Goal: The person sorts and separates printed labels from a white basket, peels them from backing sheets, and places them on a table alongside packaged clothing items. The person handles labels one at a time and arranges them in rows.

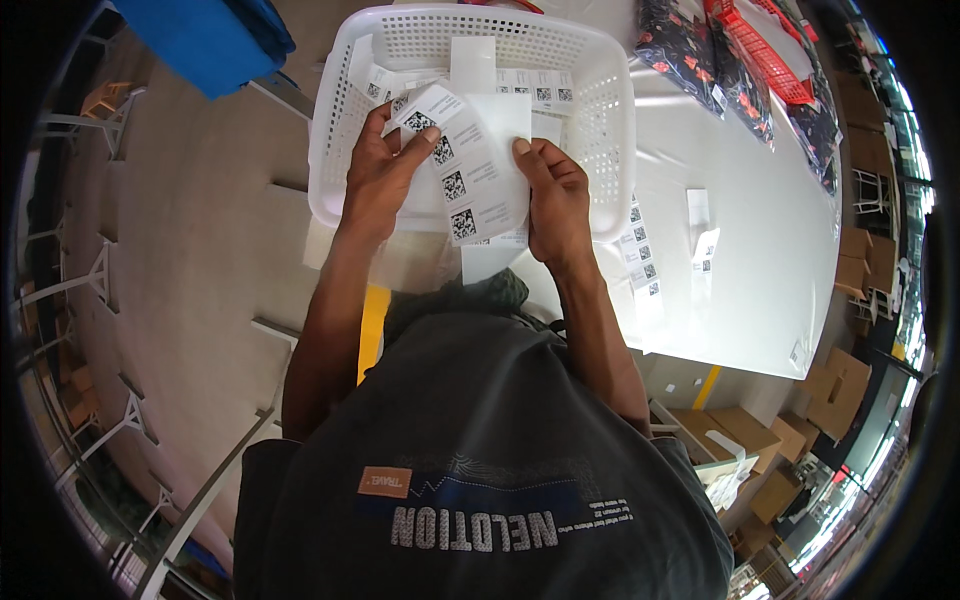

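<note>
Both hands are over a white perforated plastic basket (615, 150). Between the thumb and fingers of my left hand (386, 169) is the upper end of a strip of white labels (472, 172), printed with square codes. My right hand (559, 191) pinches the right edge of white label paper beside that strip; whether it is the same piece I cannot tell. More paper hangs below, near my lap, partly hidden by the strip. Several other label strips (551, 86) lie inside the basket, along with a blank white piece (472, 56) at its far side.
On the white-covered table (757, 300) to the right lie a label strip (641, 251) and a folded label piece (703, 244). Bagged dark floral fabric (679, 56) and a red plastic basket (765, 52) sit farther back. A blue cloth-like item (206, 41) is at upper left.
</note>
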The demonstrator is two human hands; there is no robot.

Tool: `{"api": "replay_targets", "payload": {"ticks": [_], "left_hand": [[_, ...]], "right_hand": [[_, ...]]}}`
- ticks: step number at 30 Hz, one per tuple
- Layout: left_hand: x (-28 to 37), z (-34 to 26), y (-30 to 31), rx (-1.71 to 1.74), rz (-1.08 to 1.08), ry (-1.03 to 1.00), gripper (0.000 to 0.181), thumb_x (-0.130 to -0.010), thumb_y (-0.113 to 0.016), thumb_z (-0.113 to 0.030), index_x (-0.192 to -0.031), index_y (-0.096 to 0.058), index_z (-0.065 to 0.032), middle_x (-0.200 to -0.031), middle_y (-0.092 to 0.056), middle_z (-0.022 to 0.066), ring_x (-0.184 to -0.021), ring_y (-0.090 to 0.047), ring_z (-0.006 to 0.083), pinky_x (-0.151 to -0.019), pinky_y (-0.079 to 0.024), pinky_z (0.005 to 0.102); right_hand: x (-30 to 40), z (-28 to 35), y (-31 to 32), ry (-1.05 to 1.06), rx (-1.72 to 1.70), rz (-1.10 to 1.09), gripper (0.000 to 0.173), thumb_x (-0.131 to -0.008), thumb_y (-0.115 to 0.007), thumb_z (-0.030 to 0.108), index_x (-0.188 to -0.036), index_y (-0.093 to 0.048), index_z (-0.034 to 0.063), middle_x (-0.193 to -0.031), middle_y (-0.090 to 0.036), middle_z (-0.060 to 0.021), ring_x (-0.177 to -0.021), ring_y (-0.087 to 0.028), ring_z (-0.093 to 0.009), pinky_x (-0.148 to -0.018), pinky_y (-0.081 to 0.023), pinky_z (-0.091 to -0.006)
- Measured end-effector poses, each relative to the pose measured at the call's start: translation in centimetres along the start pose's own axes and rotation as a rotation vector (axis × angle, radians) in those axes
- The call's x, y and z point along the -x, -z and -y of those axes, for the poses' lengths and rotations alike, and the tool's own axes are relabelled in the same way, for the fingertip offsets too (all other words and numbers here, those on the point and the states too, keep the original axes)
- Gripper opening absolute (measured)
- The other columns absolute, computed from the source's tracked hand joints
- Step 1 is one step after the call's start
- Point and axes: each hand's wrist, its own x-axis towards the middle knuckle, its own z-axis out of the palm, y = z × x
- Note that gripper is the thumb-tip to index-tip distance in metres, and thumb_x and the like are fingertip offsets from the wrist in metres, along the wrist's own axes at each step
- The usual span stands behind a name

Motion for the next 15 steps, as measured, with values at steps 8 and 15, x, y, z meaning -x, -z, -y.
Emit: {"api": "replay_targets", "payload": {"ticks": [8, 15], "left_hand": [[0.6, 0.3, 1.6, 0.324, 0.101, -0.063, 0.063, -0.096, -0.057, 0.007, -0.153, -0.035, -0.0047, -0.139, -0.060, 0.0154, -0.128, -0.060, 0.0224, -0.110, -0.048, 0.0375], [1.3, 0.8, 1.6, 0.381, 0.121, -0.096, 0.055, -0.094, -0.056, 0.009, -0.147, -0.045, -0.0021, -0.135, -0.064, 0.0133, -0.121, -0.064, 0.0190, -0.106, -0.051, 0.0352]], "right_hand": [[0.8, 0.1, -1.0, 0.242, 0.240, 0.032, 0.017, -0.101, -0.069, 0.017, -0.094, -0.067, 0.0007, -0.077, -0.065, 0.0028, -0.070, -0.053, -0.002, -0.061, -0.045, -0.0216], [1.0, -1.7, -1.5, 0.442, 0.380, 0.089, 0.012, -0.100, -0.070, 0.011, -0.098, -0.067, -0.0006, -0.086, -0.065, -0.0028, -0.074, -0.059, -0.007, -0.061, -0.050, -0.0257]]}}
